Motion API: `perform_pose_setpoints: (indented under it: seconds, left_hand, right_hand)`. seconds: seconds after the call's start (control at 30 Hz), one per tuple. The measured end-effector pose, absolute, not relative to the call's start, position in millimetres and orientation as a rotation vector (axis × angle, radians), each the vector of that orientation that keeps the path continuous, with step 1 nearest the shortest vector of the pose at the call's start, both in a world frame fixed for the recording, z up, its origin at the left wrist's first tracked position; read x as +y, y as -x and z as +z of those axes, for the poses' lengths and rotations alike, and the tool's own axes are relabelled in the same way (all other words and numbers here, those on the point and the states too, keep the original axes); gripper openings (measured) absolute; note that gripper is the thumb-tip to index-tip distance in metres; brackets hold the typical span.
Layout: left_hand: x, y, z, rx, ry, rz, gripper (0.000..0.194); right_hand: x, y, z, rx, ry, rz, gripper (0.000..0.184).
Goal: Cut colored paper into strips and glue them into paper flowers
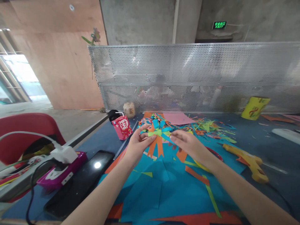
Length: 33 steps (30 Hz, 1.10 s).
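Note:
My left hand [138,144] and my right hand [187,142] hold between them a woven piece of paper strips [158,137], made of orange, green and light-blue strips. The left fingers pinch its left side and the right fingers pinch its right side, a little above the table. Orange strip ends hang down from it. Under the hands lie blue paper sheets [159,187] with loose orange and green strips on them.
A pile of coloured paper scraps [201,126] lies behind the hands. A yellow glue gun [246,157] lies right, a red drink carton [122,126] left, a black phone [82,181] and a magenta box [61,173] near left. A perforated metal screen [199,75] closes the back.

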State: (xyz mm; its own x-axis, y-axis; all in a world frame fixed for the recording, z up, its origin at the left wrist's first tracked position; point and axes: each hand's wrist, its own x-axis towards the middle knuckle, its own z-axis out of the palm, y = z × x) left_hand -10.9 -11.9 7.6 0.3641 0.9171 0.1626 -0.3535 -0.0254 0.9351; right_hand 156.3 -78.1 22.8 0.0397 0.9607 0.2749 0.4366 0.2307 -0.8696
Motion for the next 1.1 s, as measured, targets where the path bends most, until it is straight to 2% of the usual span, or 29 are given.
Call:
perform_pose_setpoints:
  seconds: [0.13,0.47,0.87,0.97,1.1]
  left_hand:
    - [-10,11,6,0.626,-1.251,1.199,0.051]
    - [-11,10,6,0.597,-1.314,1.174,0.055]
    - [-9,11,3,0.622,-1.316,1.191,0.049]
    - [-6,11,1,0.619,-1.245,1.198,0.048]
    - [-7,10,2,0.575,-1.110,1.230,0.046]
  right_hand:
    - [-79,-152,24,-1.589,1.378,0.707,0.013]
    - [-76,-156,24,-1.510,1.329,0.801,0.011]
    - [-78,-157,26,-1.521,1.368,0.741,0.017]
    - [-85,-164,38,-1.528,1.509,0.574,0.021]
    - [-103,-196,45,-1.510,1.818,-0.053,0.022]
